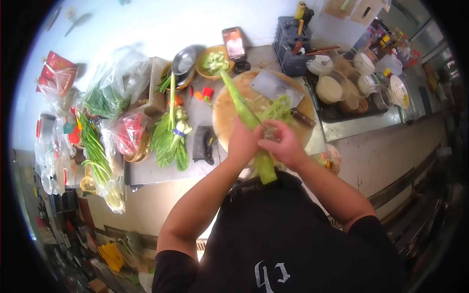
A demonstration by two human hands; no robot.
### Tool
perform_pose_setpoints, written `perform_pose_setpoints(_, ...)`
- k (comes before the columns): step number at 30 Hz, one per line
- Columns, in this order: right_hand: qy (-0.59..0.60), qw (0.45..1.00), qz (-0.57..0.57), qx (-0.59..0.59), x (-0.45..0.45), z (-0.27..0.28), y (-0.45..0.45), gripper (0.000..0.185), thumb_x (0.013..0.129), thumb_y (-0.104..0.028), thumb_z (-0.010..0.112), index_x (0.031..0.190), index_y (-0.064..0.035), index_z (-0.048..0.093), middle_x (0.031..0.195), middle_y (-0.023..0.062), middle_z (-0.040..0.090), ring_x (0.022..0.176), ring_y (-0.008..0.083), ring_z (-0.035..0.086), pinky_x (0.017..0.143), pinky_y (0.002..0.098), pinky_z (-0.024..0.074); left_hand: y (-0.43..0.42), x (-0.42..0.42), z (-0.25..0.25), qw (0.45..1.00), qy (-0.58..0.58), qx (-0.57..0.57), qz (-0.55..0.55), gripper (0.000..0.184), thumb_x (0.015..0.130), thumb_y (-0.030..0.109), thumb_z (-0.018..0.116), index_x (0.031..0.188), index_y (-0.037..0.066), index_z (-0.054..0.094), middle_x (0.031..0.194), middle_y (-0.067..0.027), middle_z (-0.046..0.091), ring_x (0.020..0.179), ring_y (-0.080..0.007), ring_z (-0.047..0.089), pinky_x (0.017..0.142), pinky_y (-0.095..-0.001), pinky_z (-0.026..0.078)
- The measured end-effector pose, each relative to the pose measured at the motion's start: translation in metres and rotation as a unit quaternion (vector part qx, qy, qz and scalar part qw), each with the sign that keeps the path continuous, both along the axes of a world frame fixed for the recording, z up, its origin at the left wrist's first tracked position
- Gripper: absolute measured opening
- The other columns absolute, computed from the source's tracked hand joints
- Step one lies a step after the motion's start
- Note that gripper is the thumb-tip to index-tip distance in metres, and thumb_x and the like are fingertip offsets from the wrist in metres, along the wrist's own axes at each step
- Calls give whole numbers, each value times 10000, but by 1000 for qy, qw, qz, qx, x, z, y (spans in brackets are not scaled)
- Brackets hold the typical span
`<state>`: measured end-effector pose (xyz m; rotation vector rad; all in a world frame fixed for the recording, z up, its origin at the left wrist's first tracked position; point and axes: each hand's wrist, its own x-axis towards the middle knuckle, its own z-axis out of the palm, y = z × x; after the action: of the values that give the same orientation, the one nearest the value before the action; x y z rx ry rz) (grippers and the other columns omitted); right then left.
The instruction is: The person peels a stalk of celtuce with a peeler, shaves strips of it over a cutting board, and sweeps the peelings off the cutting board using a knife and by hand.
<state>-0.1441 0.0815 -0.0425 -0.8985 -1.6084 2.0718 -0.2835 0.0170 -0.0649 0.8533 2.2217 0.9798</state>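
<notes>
My left hand (243, 140) is closed around a long, pale green celtuce stem (239, 102), which slants from the chopping board toward my apron. Close beside it, my right hand (286, 145) has its fingers bent in a pinch at the stem. A thin dark, shiny edge shows near these fingers, but what they hold is mostly hidden. Below lies the round wooden chopping board (225, 119) with a heap of green peelings (277, 108). A cleaver (271, 88) rests flat on the board, its brown handle pointing toward the near right.
Left of the board are leafy greens (168, 139), a red pepper (207, 93) and a dark folded item (202, 144). Behind stand a bowl of cut greens (215, 63) and a phone (234, 44). Bagged vegetables (105, 100) crowd the left; stacked bowls (330, 89) stand right.
</notes>
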Motion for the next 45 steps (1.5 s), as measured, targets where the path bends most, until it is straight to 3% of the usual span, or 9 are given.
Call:
perform_pose_setpoints(7, -11, 992, -41, -116, 7, -28, 25, 455, 837, -72, 733, 1258, -20, 567, 892, -12, 611, 675, 68, 546, 596, 233, 456, -5, -17, -43, 975, -192, 108, 19, 538, 908, 283, 647, 1290, -35, 440, 1079, -196, 650, 950, -310, 656, 809, -396, 525)
perform_pose_setpoints(9, -64, 983, -120, 128, 11, -39, 39, 403, 844, -76, 721, 1221, -8, 598, 844, -24, 605, 705, 73, 577, 643, 253, 483, -20, -29, -42, 949, -258, 176, 38, 467, 928, 260, 624, 1276, -9, 467, 1021, -155, 651, 866, -259, 658, 765, -369, 532)
perform_pose_setpoints(11, -115, 964, -103, 216, 17, -42, 52, 372, 891, -143, 680, 1228, -3, 608, 824, 38, 645, 680, 129, 599, 657, 279, 490, -37, -39, -10, 821, -549, 151, 49, 371, 948, 326, 559, 1180, 37, 530, 940, -120, 626, 815, -240, 624, 709, -346, 513)
perform_pose_setpoints(13, -172, 933, -89, 303, 18, -41, 55, 379, 941, -220, 620, 1267, -28, 602, 865, 123, 670, 696, 237, 630, 676, 316, 497, -45, -42, -9, 804, -576, 133, 62, 396, 955, 442, 474, 1095, 82, 563, 870, -93, 592, 740, -220, 576, 616, -313, 467)
perform_pose_setpoints(15, -130, 929, -37, 345, 21, -30, 37, 371, 955, -236, 592, 1277, -53, 607, 893, 146, 671, 713, 281, 635, 678, 343, 503, -55, -49, -17, 660, -731, 163, -49, 436, 944, 495, 440, 1069, 103, 582, 846, -82, 579, 694, -215, 536, 556, -302, 428)
perform_pose_setpoints(20, 47, 896, 97, 431, 18, 1, -9, 345, 947, -219, 595, 1277, -126, 636, 876, 139, 668, 720, 328, 646, 657, 397, 510, -70, -24, -1, 631, -766, 82, 96, 741, 918, 739, 383, 1268, 109, 558, 779, -76, 613, 553, -167, 524, 456, -276, 422)
perform_pose_setpoints(26, 29, 881, 235, 410, 24, 29, -27, 346, 906, -196, 657, 1250, -161, 664, 824, 110, 652, 702, 310, 642, 628, 409, 503, -70, -9, 34, 655, -739, 97, 123, 637, 968, 625, 416, 1373, 139, 493, 667, -49, 585, 481, -157, 523, 443, -295, 445)
perform_pose_setpoints(33, -115, 953, 46, 277, 16, -54, 32, 293, 974, -268, 580, 1189, -106, 697, 922, 142, 709, 768, 211, 674, 715, 332, 513, -88, -2, 23, 774, -620, 71, 102, 601, 983, 586, 372, 1347, 124, 497, 610, -71, 487, 462, -206, 447, 394, -297, 348)
perform_pose_setpoints(45, -107, 983, -86, 123, 4, -54, 12, 373, 972, -217, 607, 1301, -41, 602, 911, 75, 692, 735, 108, 586, 702, 302, 484, -92, -15, 27, 731, -671, 82, 88, 580, 988, 559, 375, 1344, 117, 494, 599, -79, 496, 458, -213, 454, 397, -294, 356)
